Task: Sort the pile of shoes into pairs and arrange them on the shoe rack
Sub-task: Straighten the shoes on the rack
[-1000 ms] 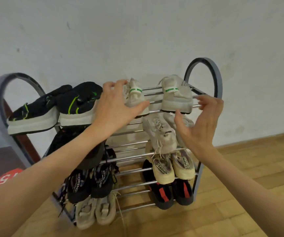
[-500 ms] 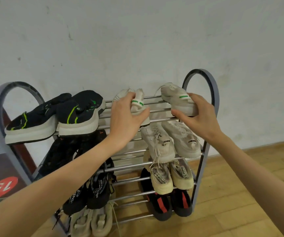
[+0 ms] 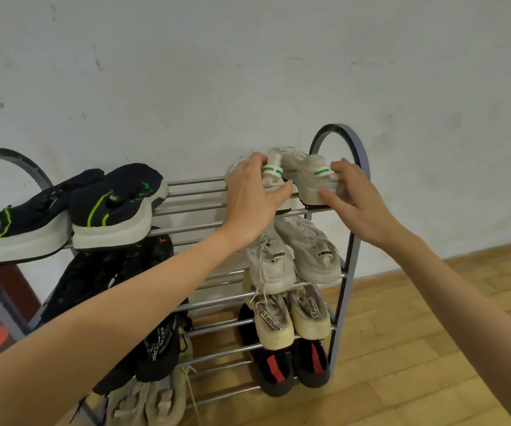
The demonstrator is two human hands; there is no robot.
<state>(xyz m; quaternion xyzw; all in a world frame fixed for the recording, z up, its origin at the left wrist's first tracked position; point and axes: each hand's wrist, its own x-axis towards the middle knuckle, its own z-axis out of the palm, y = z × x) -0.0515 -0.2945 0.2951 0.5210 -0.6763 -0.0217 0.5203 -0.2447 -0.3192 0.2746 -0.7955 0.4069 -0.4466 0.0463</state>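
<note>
Two pale sneakers w/ green heel tabs sit on the top shelf of a metal shoe rack [image 3: 351, 241], at its right end, heels toward the camera. The left sneaker [image 3: 274, 179] is gripped by the left hand [image 3: 252, 199]: fingers curled over the upper, thumb pressed against the heel side. The right sneaker [image 3: 309, 176] is held by the right hand [image 3: 357, 207]: fingers wrapped round the heel's outer side, thumb under the sole edge near the front rail. Both hands are closed on their shoes, prob. to square the pair up side by side so the soles rest across the rails w/o slipping through.

Vs half a sec ago: the two shoes were apart w/ a gap between them; now they're just beside each other, nearly touching, and pushed closer to the rack's right hoop. Both hands have shifted right w/ them.

Around them: a black pair w/ green stripes [image 3: 115, 207] on the same shelf's left end. Lower shelves hold more pairs: pale grey [image 3: 294, 256], cream [image 3: 291, 318], black w/ red [image 3: 291, 364] on the right; dark shoes [image 3: 109, 272] on the left. Rack stands against a white wall [image 3: 248, 72] on a wood floor [image 3: 417, 348]. Task looks nearly done.
</note>
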